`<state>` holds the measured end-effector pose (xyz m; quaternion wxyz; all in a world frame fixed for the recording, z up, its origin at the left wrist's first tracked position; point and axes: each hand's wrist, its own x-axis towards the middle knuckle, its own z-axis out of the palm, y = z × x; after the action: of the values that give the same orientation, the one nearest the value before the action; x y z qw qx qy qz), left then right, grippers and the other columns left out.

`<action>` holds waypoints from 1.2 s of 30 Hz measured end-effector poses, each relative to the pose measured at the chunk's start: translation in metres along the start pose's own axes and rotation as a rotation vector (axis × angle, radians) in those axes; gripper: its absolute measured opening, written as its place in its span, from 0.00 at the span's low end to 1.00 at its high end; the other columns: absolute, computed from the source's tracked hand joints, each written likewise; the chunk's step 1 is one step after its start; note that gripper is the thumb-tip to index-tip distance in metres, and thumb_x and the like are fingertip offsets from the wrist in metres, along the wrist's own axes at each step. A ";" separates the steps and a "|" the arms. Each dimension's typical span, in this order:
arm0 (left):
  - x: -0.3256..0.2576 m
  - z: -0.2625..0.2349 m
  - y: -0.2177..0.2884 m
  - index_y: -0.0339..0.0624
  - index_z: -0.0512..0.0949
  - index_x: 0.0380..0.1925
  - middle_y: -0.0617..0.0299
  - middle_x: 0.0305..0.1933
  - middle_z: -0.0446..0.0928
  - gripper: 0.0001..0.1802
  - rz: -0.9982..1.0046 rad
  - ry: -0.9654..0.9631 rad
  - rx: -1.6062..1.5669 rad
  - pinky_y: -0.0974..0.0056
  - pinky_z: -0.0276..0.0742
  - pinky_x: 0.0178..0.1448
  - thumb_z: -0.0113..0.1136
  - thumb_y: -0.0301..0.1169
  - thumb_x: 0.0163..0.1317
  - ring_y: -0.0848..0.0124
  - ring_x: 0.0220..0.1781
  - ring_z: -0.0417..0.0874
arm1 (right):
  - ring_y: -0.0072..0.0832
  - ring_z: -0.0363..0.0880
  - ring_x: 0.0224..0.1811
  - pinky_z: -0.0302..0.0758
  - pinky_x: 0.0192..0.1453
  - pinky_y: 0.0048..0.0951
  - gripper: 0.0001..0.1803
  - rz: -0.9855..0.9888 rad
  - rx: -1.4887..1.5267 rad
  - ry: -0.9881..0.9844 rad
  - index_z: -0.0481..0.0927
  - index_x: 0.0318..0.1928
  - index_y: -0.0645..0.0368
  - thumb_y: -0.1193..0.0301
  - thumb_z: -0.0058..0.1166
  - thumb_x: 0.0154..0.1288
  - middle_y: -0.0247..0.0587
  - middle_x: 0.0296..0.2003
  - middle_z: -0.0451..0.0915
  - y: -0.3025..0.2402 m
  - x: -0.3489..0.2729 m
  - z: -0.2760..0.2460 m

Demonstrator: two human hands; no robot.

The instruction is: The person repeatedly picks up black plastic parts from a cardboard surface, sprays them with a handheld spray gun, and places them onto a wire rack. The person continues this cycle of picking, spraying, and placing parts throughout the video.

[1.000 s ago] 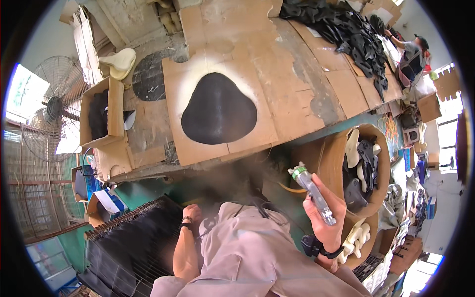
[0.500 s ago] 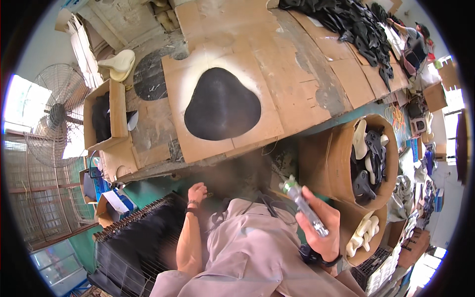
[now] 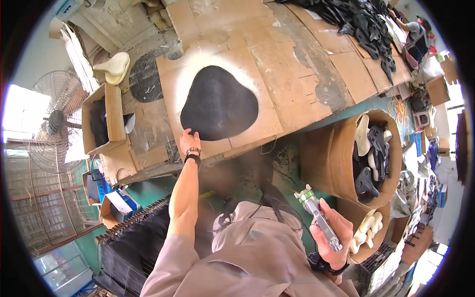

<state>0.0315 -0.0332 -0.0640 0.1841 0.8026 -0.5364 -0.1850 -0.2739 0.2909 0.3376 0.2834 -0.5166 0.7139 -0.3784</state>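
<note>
A rounded, three-lobed black sheet (image 3: 219, 105) lies flat on the cardboard-covered bench in front of me, with a whitish sprayed patch on the cardboard around its upper edges. My left hand (image 3: 189, 142) reaches out to the sheet's lower left edge. Its thumb and fingers are a little apart, with nothing visible between them; whether the fingertips touch the sheet I cannot make out. Off the bench at the lower right, my right hand (image 3: 332, 231) is wrapped round a silver spray gun (image 3: 319, 215) with a green ring at its nozzle end, pointing up and left.
A large cardboard drum (image 3: 326, 158) with black and white saddle-shaped parts stands right of the bench. A pile of black pieces (image 3: 354, 32) covers the far right. On the left are a pale bicycle saddle (image 3: 116, 68), a cardboard box (image 3: 118, 116) and a fan (image 3: 57, 119).
My left hand has moved forward from beside my lap to the black sheet's near edge. The right hand with the spray gun has shifted slightly right and down.
</note>
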 end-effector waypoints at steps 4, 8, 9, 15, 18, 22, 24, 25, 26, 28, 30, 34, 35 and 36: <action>-0.005 -0.004 0.016 0.57 0.80 0.47 0.58 0.48 0.79 0.21 -0.041 0.034 0.106 0.51 0.79 0.55 0.75 0.40 0.53 0.55 0.53 0.82 | 0.32 0.80 0.28 0.75 0.37 0.27 0.28 -0.030 -0.039 -0.068 0.77 0.60 0.73 0.77 0.64 0.58 0.45 0.29 0.81 0.007 0.007 -0.008; 0.003 0.004 0.013 0.54 0.80 0.44 0.58 0.46 0.78 0.16 0.032 0.047 0.109 0.50 0.79 0.54 0.71 0.33 0.55 0.55 0.48 0.83 | 0.31 0.82 0.29 0.77 0.37 0.28 0.28 -0.046 0.017 0.012 0.76 0.61 0.71 0.76 0.63 0.60 0.46 0.30 0.82 0.021 0.014 -0.008; 0.007 0.008 0.011 0.52 0.81 0.43 0.58 0.45 0.78 0.14 0.060 0.085 0.119 0.49 0.79 0.53 0.69 0.30 0.56 0.56 0.45 0.84 | 0.31 0.82 0.30 0.77 0.37 0.28 0.28 -0.054 0.020 0.007 0.76 0.61 0.71 0.76 0.63 0.60 0.46 0.31 0.82 0.026 0.016 -0.009; 0.040 -0.001 0.032 0.46 0.71 0.19 0.64 0.21 0.70 0.10 -0.736 -0.515 -1.707 0.55 0.79 0.41 0.59 0.21 0.56 0.65 0.23 0.75 | 0.32 0.83 0.31 0.78 0.39 0.29 0.27 -0.035 0.072 -0.017 0.77 0.61 0.71 0.78 0.62 0.60 0.48 0.33 0.84 0.046 0.035 -0.012; 0.041 -0.041 0.073 0.49 0.69 0.17 0.67 0.16 0.69 0.11 -0.581 -0.550 -1.772 0.65 0.76 0.35 0.59 0.23 0.53 0.68 0.22 0.74 | 0.32 0.83 0.31 0.78 0.39 0.28 0.26 -0.066 0.041 -0.046 0.77 0.60 0.70 0.79 0.62 0.60 0.47 0.34 0.84 0.053 0.050 -0.012; 0.026 -0.117 0.130 0.51 0.73 0.22 0.70 0.30 0.82 0.05 -0.387 -0.348 -1.950 0.67 0.74 0.33 0.60 0.28 0.49 0.74 0.33 0.83 | 0.33 0.83 0.31 0.78 0.39 0.29 0.26 -0.074 0.095 -0.139 0.78 0.61 0.66 0.80 0.63 0.59 0.46 0.34 0.84 0.060 0.067 -0.013; 0.012 -0.162 0.144 0.39 0.81 0.40 0.57 0.48 0.85 0.16 -0.173 -0.340 -2.051 0.55 0.78 0.60 0.54 0.28 0.50 0.60 0.53 0.84 | 0.35 0.83 0.32 0.78 0.39 0.29 0.27 -0.119 0.085 -0.197 0.78 0.61 0.65 0.80 0.63 0.58 0.46 0.34 0.84 0.064 0.077 -0.013; 0.002 -0.185 0.145 0.37 0.80 0.44 0.54 0.50 0.84 0.19 -0.105 -0.343 -2.095 0.52 0.75 0.64 0.53 0.27 0.51 0.57 0.55 0.83 | 0.35 0.83 0.32 0.78 0.39 0.29 0.27 -0.129 0.076 -0.240 0.78 0.61 0.65 0.81 0.63 0.58 0.46 0.34 0.84 0.066 0.082 -0.012; -0.012 -0.209 0.142 0.34 0.79 0.48 0.51 0.53 0.83 0.22 -0.032 -0.338 -2.134 0.48 0.71 0.69 0.51 0.27 0.51 0.53 0.58 0.82 | 0.37 0.84 0.33 0.78 0.39 0.30 0.28 -0.166 0.100 -0.257 0.78 0.60 0.65 0.81 0.63 0.56 0.46 0.34 0.84 0.069 0.087 -0.010; -0.044 -0.254 0.129 0.29 0.77 0.54 0.45 0.58 0.81 0.27 0.123 -0.381 -2.223 0.43 0.67 0.73 0.49 0.27 0.53 0.48 0.62 0.80 | 0.37 0.83 0.32 0.77 0.39 0.30 0.28 -0.210 0.127 -0.316 0.78 0.60 0.65 0.82 0.63 0.56 0.47 0.34 0.83 0.075 0.099 -0.004; -0.084 -0.295 0.108 0.26 0.76 0.55 0.43 0.58 0.80 0.27 0.237 -0.310 -2.211 0.42 0.69 0.72 0.48 0.27 0.54 0.48 0.62 0.80 | 0.38 0.83 0.32 0.78 0.39 0.31 0.27 -0.235 0.130 -0.419 0.79 0.59 0.66 0.81 0.62 0.55 0.49 0.35 0.84 0.080 0.110 0.001; -0.181 -0.364 0.064 0.28 0.80 0.43 0.47 0.49 0.84 0.19 -0.098 0.492 -1.913 0.51 0.81 0.58 0.51 0.27 0.53 0.54 0.47 0.86 | 0.39 0.83 0.33 0.78 0.40 0.31 0.26 -0.398 0.074 -0.611 0.79 0.57 0.69 0.81 0.62 0.54 0.52 0.35 0.83 0.087 0.133 0.019; -0.214 -0.377 0.057 0.28 0.80 0.43 0.47 0.49 0.84 0.19 0.036 0.424 -2.003 0.51 0.81 0.58 0.51 0.27 0.53 0.54 0.47 0.86 | 0.50 0.84 0.38 0.79 0.46 0.36 0.30 -0.434 0.077 -0.697 0.77 0.59 0.70 0.82 0.63 0.52 0.58 0.39 0.83 0.089 0.138 0.021; -0.239 -0.382 0.056 0.28 0.80 0.43 0.47 0.48 0.84 0.19 0.125 0.371 -2.067 0.51 0.81 0.57 0.51 0.27 0.53 0.54 0.46 0.86 | 0.44 0.82 0.34 0.78 0.43 0.33 0.29 -0.435 0.089 -0.742 0.77 0.59 0.69 0.82 0.62 0.54 0.55 0.36 0.82 0.089 0.146 0.030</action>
<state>0.0914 0.2059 0.3177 0.8676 0.2417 -0.1215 -0.4172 -0.3415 0.1607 0.2452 0.4564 -0.7434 0.4210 -0.2484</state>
